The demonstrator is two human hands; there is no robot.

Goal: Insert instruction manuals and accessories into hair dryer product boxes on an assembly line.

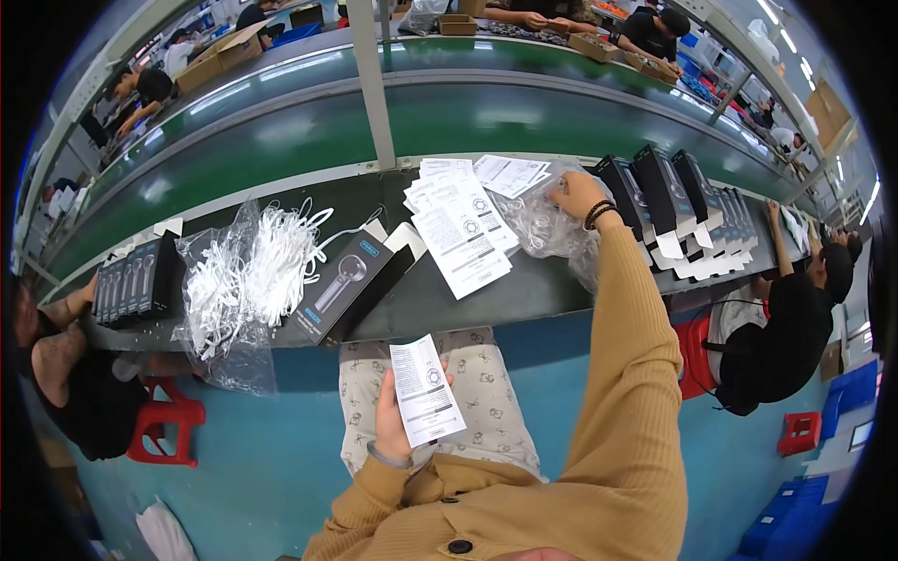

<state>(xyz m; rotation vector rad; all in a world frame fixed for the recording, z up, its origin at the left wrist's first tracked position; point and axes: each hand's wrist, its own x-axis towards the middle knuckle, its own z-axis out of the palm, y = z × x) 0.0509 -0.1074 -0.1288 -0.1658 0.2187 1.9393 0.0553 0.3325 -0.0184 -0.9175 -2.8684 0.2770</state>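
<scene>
My left hand (391,419) is closed on a folded white instruction leaflet (428,397), held above my lap with its printed side up. At the far side of the bench, my right hand (578,198) dips into a clear plastic bag (552,224) of small transparent pieces. Its fingers are bent together, and what they pinch is hidden. Loose leaflets (460,229) lie fanned out left of that bag. Further left, an open black box (346,280) with a fan pictured on it leans on the bench, beside a bag of white cables (267,262).
Stacked black boxes (666,196) stand at the right, with more boxes (136,280) at the left end. A green conveyor (524,117) runs behind the bench (533,285), past a metal post (372,84). Co-workers sit on both sides; a red stool (168,421) stands at left.
</scene>
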